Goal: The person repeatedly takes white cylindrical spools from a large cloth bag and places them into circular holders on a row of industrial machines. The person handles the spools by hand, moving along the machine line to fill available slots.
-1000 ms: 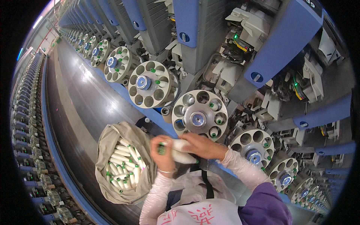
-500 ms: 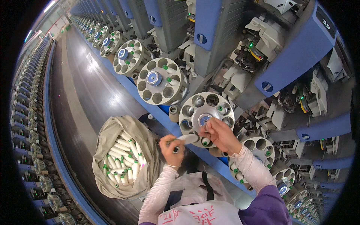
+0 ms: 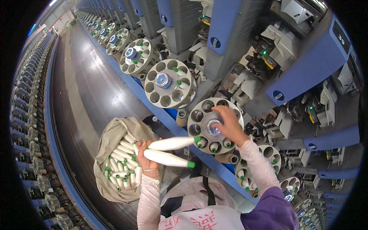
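Note:
My left hand is closed around two white yarn bobbins, at the right rim of a cloth sack. The upper bobbin and lower bobbin point right with green tips; the upper tip reaches the near edge of a round magazine. Over that magazine's blue and silver hub is my right hand, slightly blurred, fingers apart and no bobbin in it. Several green-tipped bobbins stand in the magazine's near pockets. Whether a thread lies between my right fingers cannot be made out.
The beige sack holds many loose bobbins. More round magazines line a blue rail along the machine. Brown cones sit beside it. Blue machine columns rise at right; a dark aisle floor runs left.
My left hand has drawn left toward the sack, and the two bobbins now show full length. My right hand has loosened from a pinch and shifted slightly right over the hub.

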A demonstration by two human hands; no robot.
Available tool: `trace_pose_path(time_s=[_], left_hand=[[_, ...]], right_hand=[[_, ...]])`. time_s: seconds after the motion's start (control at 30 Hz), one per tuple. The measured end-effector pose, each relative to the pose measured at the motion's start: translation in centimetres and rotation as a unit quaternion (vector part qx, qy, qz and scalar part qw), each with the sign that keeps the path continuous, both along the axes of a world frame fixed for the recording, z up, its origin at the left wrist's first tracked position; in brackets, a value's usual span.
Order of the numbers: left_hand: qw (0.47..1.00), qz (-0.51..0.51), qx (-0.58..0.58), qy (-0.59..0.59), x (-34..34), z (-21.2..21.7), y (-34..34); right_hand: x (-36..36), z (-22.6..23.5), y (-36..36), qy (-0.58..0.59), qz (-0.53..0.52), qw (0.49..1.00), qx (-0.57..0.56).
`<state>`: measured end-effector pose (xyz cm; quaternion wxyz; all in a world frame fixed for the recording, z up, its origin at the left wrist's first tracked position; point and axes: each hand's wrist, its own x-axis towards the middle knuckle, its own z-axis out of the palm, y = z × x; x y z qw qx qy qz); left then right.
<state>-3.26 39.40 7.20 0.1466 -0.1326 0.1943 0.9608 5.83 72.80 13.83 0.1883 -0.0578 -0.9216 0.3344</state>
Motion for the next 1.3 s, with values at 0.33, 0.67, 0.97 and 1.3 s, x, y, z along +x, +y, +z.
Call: trace_pose_path(time_s=[0.33, 0.67, 0.97, 1.3], left_hand=[[0.846, -0.238, -0.424, 0.22, -2.6, 1.5, 2.0], [0.946, -0.078, -0.312, 0.041, -7.9, 4.1, -4.2], [0.942, -0.046, -0.327, 0.057, -6.6, 1.9, -1.6], [0.962, -0.165, -0.202, 0.077, -3.3, 3.4, 2.7]], right_hand=[[-7.3, 1.5, -11.9, -0.026, 0.133, 0.79, -0.598], [-7.5, 2.9, -11.5, -0.356, 0.196, 0.841, -0.358], [-0.2, -1.3, -5.1, 0.152, 0.01, 0.639, -0.754], [-0.2, 1.7, -3.1, -0.382, 0.109, 0.849, -0.347]])
